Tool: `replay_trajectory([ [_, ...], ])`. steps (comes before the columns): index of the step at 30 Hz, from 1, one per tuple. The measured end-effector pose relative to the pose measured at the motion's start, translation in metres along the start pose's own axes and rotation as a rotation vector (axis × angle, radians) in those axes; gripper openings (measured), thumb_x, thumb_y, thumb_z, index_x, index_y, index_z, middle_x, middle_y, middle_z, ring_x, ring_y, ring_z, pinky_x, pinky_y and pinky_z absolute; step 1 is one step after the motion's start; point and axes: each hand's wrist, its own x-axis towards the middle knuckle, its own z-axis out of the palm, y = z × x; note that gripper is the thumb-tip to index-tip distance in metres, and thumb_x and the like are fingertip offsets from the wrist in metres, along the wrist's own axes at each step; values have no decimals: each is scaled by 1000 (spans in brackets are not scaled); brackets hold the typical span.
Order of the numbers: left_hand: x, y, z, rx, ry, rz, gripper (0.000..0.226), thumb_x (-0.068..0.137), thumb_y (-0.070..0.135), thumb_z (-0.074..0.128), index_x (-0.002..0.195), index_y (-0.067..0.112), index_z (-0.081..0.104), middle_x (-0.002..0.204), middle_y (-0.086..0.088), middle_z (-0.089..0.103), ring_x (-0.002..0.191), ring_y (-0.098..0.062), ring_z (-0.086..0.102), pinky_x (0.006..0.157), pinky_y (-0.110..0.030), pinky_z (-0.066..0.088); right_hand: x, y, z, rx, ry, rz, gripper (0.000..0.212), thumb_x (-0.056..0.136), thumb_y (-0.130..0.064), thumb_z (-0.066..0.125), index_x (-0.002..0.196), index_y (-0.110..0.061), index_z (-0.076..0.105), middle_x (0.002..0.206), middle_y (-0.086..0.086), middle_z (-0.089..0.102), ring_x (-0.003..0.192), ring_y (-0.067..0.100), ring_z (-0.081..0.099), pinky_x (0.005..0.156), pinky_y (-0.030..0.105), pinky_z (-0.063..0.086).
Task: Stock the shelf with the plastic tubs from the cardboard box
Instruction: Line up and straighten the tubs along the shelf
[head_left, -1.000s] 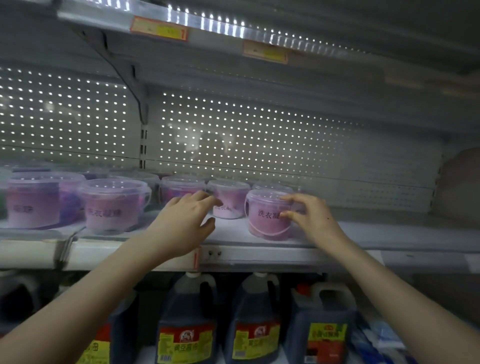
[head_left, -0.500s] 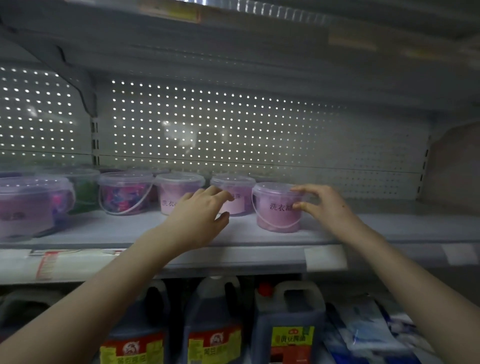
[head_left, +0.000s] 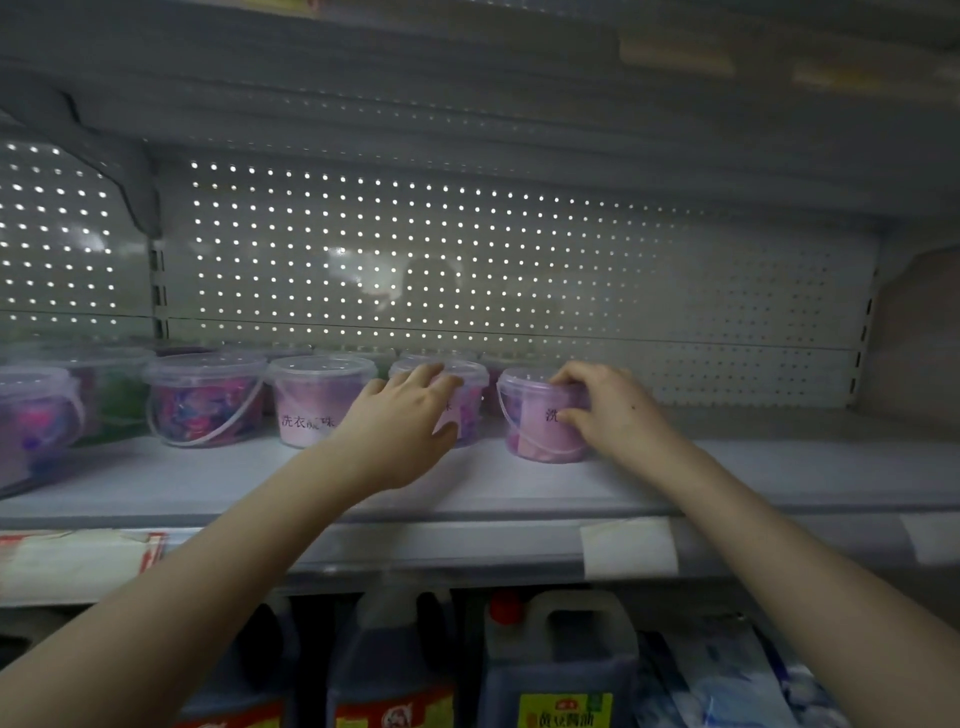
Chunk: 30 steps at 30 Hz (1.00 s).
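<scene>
The right hand (head_left: 610, 410) is seen just toward four o'clock from the middle of the view, its fingers (head_left: 567, 381) curled over the lid rim of a pink tub (head_left: 535, 441) and its thumb pressed against the label, so that the tub is grasped from its three o'clock side. This pink tub is set upright on the shelf (head_left: 519, 491), at the three o'clock end of a row of tubs and a little apart from its neighbour. That neighbour, the middle tub (head_left: 471, 400), is grasped by the left hand (head_left: 400, 418): the fingers are laid over its lid and the thumb is brought round its front wall (most of its label is hidden by the hand). At nine o'clock of the left hand a labelled tub (head_left: 317, 400) with pale pink contents is found, then a multicoloured tub (head_left: 205, 402) whose handle hangs down in front, and a blurred tub (head_left: 36, 415) at the edge of the view. More tubs are lined up behind, too dim to be told apart. The row is backed by a perforated panel (head_left: 467, 249) through which light is let. On the level below, at six o'clock, dark jugs (head_left: 561, 670) with yellow and red labels are stored.
</scene>
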Motion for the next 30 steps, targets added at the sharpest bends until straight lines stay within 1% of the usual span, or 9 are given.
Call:
replay_trajectory([
  [3, 5, -3, 4, 15, -42, -20, 57, 96, 39, 39, 147, 23, 20, 156, 1, 16, 139, -22, 28, 109, -37, 25, 19, 7, 5, -80, -48, 28, 26, 74, -12, 73, 95, -24, 64, 102, 0, 68, 97, 22, 61, 83, 34, 49],
  [5, 6, -5, 7, 16, -51, -27, 58, 96, 39, 39, 148, 23, 19, 157, 3, 15, 139, -21, 28, 109, -37, 25, 30, 11, 9, -86, -70, 41, 27, 73, -10, 73, 96, -22, 64, 104, 2, 67, 99, 23, 60, 84, 34, 49],
  [9, 8, -10, 6, -31, -23, -31, 56, 97, 35, 40, 148, 23, 22, 155, 8, 21, 137, -18, 33, 109, -35, 25, 42, 16, 15, -82, -80, 22, 28, 71, -11, 77, 95, -18, 65, 106, 3, 66, 100, 23, 60, 86, 33, 48],
  [12, 9, -11, 6, -41, -23, -18, 55, 97, 34, 41, 148, 23, 23, 155, 8, 21, 136, -18, 34, 108, -33, 26, 45, 18, 18, -41, -78, 13, 28, 68, -11, 79, 92, -18, 66, 103, 3, 67, 98, 21, 61, 87, 35, 49],
  [14, 8, -12, 6, -46, -27, -17, 55, 97, 34, 41, 148, 24, 23, 155, 8, 21, 136, -17, 34, 108, -33, 26, 44, 20, 20, 36, -70, 30, 29, 66, -7, 80, 90, -17, 66, 100, 3, 68, 96, 21, 62, 87, 36, 50],
  [17, 7, -15, 4, -55, -40, -19, 56, 97, 35, 40, 149, 25, 21, 156, 9, 20, 136, -16, 35, 108, -35, 27, 44, 22, 22, 88, -59, 45, 30, 66, -5, 80, 90, -17, 67, 100, 4, 68, 97, 21, 62, 88, 37, 50],
  [22, 0, -15, 0, -59, -55, -14, 57, 96, 37, 41, 148, 28, 20, 157, 9, 17, 138, -17, 31, 109, -36, 25, 38, 14, 22, -44, -65, 22, 32, 74, -16, 76, 104, -19, 65, 109, 5, 67, 103, 25, 59, 87, 33, 46],
  [27, -29, -18, -4, -75, -32, -21, 53, 96, 37, 42, 146, 29, 26, 155, 9, 23, 137, -18, 33, 107, -36, 28, 38, 0, 25, -33, -28, 72, 37, 69, -22, 80, 104, -16, 68, 105, 7, 67, 103, 25, 58, 87, 33, 47],
  [30, -52, -30, -9, -58, -24, -50, 51, 96, 39, 41, 144, 30, 28, 153, 10, 27, 133, -17, 38, 104, -34, 30, 35, -9, 26, -76, -14, 97, 41, 69, -25, 78, 108, -21, 67, 109, 9, 65, 105, 29, 58, 88, 35, 48],
])
